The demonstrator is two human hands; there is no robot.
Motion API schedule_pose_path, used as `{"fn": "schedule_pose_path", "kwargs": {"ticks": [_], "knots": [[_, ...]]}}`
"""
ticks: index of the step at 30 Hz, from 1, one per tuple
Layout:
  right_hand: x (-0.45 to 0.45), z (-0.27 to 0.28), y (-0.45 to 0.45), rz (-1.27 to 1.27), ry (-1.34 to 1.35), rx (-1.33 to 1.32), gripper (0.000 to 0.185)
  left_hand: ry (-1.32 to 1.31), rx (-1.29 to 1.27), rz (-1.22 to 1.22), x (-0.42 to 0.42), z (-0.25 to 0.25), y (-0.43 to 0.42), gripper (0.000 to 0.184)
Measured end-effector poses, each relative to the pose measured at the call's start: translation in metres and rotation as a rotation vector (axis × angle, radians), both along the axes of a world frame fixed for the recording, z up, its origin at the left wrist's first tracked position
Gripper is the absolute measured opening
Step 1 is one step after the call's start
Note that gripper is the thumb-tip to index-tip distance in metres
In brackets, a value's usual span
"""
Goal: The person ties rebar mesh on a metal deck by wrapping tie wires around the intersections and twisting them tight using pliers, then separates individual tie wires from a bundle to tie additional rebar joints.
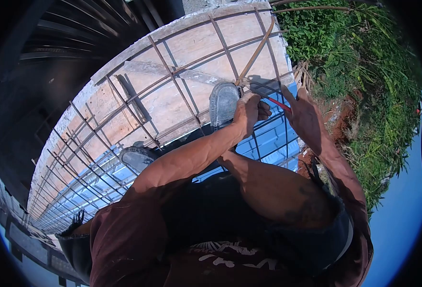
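My right hand (pixel 302 109) is closed round the handles of long pincers (pixel 279 102), with red showing on one handle. Their jaws reach left to a crossing of the steel bars, near the toe of my shoe (pixel 224 103). Close beside them my left hand (pixel 250 113) is curled, its fingers bent inward; whatever it may hold is hidden. A thin brownish rod (pixel 256 55) slants up from the jaws across the rebar grid (pixel 172 76). Below both hands, blue ribbed panels (pixel 270 136) lie under the bars.
Pale wooden boards (pixel 196 48) lie under the grid, with a loose plank (pixel 127 101) to the left. A concrete edge (pixel 129 50) curves along the far side, with a dark area beyond. My other shoe (pixel 138 159) stands at left. Plants (pixel 354 71) grow beyond the right edge.
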State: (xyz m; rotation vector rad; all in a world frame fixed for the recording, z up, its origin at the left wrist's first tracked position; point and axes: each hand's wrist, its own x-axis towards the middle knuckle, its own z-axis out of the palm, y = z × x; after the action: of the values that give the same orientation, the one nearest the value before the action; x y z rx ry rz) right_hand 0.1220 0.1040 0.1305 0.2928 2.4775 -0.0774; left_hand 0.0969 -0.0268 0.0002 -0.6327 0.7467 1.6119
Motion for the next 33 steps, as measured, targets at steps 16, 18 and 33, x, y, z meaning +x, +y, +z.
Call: {"fn": "schedule_pose_path", "kwargs": {"ticks": [16,18,33], "knots": [[0.032,-0.039,0.021,-1.035,-0.717,-0.991,0.028,-0.333,0.222,0.224,-0.015,0.003,0.022,0.026],[0.025,-0.038,0.017,-1.53,-0.913,-1.27,0.03,-0.422,0.137,0.463,-0.011,0.008,0.032,0.021],[0.058,-0.045,0.017,-1.714,-0.852,-1.389,0.039,-0.367,-0.075,0.34,0.011,-0.003,0.034,0.028]]}}
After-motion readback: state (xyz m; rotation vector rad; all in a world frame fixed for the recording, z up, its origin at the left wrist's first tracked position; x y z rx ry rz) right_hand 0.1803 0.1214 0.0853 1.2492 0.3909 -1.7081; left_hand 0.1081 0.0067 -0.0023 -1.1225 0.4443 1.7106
